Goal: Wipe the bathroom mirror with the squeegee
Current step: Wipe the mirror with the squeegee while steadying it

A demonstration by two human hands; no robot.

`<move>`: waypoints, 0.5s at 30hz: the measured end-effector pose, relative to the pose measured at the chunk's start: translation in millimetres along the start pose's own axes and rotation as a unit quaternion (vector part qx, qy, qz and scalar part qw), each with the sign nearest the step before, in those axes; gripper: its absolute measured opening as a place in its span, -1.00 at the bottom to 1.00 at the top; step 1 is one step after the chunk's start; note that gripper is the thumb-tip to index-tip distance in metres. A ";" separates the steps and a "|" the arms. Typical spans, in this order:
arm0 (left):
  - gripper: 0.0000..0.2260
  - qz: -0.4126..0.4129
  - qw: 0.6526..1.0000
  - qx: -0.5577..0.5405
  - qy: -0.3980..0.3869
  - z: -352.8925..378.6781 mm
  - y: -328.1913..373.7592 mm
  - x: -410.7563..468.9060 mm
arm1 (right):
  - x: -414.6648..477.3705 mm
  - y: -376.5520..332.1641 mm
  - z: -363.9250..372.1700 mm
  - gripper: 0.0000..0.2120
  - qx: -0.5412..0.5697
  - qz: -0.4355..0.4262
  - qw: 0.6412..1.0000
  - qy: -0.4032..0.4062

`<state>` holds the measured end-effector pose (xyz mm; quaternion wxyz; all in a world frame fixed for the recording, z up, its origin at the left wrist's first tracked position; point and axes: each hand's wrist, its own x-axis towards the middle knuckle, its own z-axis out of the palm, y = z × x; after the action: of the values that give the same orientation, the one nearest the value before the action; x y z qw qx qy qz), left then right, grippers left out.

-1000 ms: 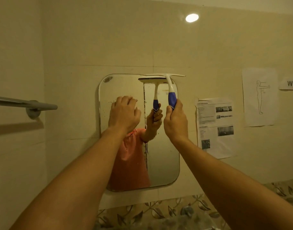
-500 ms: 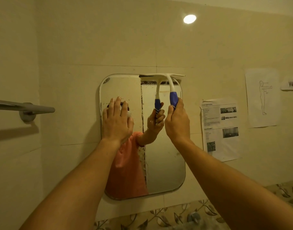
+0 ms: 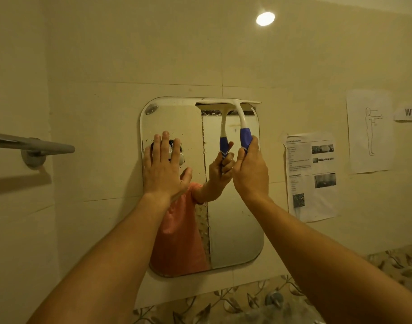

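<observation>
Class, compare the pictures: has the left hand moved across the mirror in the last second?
Yes. The left hand has shifted left, nearer the left edge of the mirror, and its fingers, curled before, now lie flat.

Cream tiled wall [image 3: 106, 54], glossy, round bright spot [image 3: 265, 18] high up. Mirror [image 3: 235, 218] fixed at centre, upright, rounded corners. Grey bar [image 3: 36, 145] on round bracket [image 3: 33, 159] to left, well apart from mirror. Printed sheet [image 3: 311, 176] stuck just right of mirror, edges curling. Figure sheet [image 3: 369, 130] further right, higher. Label [image 3: 409, 112] reading "WS" at right edge, cut off. Leaf-pattern border [image 3: 223, 300] below mirror
</observation>
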<state>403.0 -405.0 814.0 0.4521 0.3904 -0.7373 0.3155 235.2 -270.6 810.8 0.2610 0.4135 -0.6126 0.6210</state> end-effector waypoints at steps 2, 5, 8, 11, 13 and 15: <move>-0.19 0.000 1.000 0.006 0.003 1.5 0.8 -0.9 | 0.5 0.4 -1.7 -0.46 -0.016 -0.002 1.000 0.001; -0.18 0.000 1.000 0.000 0.006 2.1 2.9 -0.9 | 0.6 0.9 -3.6 -0.45 -0.031 -0.006 1.000 0.002; -0.18 -0.001 1.000 -0.003 0.004 0.2 3.0 -0.3 | 1.4 1.6 -3.7 -0.45 -0.040 -0.005 0.999 0.002; -0.18 0.003 1.000 -0.003 0.002 -1.9 2.4 -0.4 | 1.6 0.8 -4.2 -0.44 -0.044 0.000 0.999 -0.001; -0.18 0.003 1.000 -0.002 -0.001 -3.6 2.6 -0.5 | 0.7 0.8 -4.2 -0.43 -0.044 0.002 0.999 -0.001; -0.18 0.001 1.000 0.000 -0.004 -5.2 2.6 -0.4 | -1.3 1.4 -4.3 -0.44 -0.044 0.001 0.999 0.000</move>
<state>403.1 -399.4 815.4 0.4488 0.3910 -0.7394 0.3145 233.9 -266.3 809.4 0.2782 0.4010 -0.6398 0.5937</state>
